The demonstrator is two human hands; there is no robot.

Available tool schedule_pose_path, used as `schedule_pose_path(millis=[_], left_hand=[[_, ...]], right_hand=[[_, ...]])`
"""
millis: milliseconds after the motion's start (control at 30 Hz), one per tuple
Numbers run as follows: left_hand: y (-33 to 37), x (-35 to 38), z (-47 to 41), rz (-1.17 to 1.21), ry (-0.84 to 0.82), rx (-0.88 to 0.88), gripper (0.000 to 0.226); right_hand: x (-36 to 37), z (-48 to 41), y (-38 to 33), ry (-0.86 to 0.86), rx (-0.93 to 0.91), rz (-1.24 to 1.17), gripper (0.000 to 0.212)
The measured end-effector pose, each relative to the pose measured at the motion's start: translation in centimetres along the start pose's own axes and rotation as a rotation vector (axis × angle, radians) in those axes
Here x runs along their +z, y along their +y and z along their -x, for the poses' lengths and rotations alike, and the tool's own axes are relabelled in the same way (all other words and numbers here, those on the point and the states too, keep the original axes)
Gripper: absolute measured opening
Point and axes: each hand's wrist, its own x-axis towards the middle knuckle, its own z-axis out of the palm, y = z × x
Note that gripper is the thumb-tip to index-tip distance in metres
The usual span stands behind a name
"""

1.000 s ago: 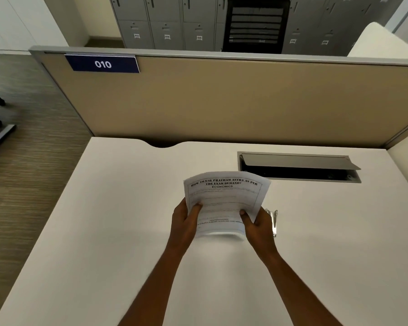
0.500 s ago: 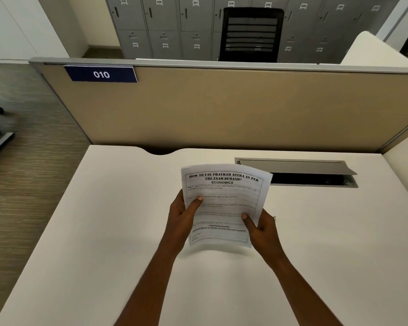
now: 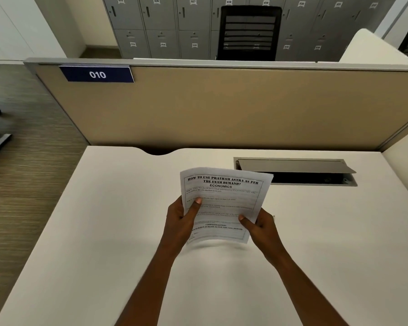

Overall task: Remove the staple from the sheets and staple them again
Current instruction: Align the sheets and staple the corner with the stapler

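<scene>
Change: since a second ago the sheets (image 3: 224,203) have come up off the low, flatter hold and tipped toward the camera, so the printed heading now reads plainly. Both hands have risen with them. The metal tool that lay in plain view to the right of them is now almost wholly hidden.
Sheets: held in the air above the middle of the worktop (image 3: 104,231), printed side up, the bottom edge bowed a little. The top right corner overlaps the view of the cable hatch (image 3: 292,166).
Staple: too small to make out on the paper.
Left grip (image 3: 181,222): holding the sheets at their left edge, thumb laid across the front, fingers behind the paper.
Right grip (image 3: 262,228): holding the sheets at the lower right edge, thumb on the front, fingers behind.
Metal tool (image 3: 274,217): only a sliver shows past the right knuckles, and what it is cannot be told.
Cable hatch: set into the worktop at the far right, its grey flap raised.
Partition (image 3: 222,109): tan panel along the far edge, with a blue plate (image 3: 97,74) reading 010.
Beyond: grey numbered lockers (image 3: 163,24) and a black chair back (image 3: 249,31).
</scene>
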Motion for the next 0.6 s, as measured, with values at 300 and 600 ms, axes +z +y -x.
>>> schedule_pose_path(millis=[300,600], left_hand=[[1.1,-1.1,-0.3,-0.067,0.011,0.045,0.016],[0.2,-2.0,-0.4,-0.067,0.033,-0.013,0.018]], right_hand=[[-5.8,-2.1,-0.7,-0.117,0.069,0.099,0.034],[-8.1,-3.8,6.3,0.45,0.32,0.384,0.021]])
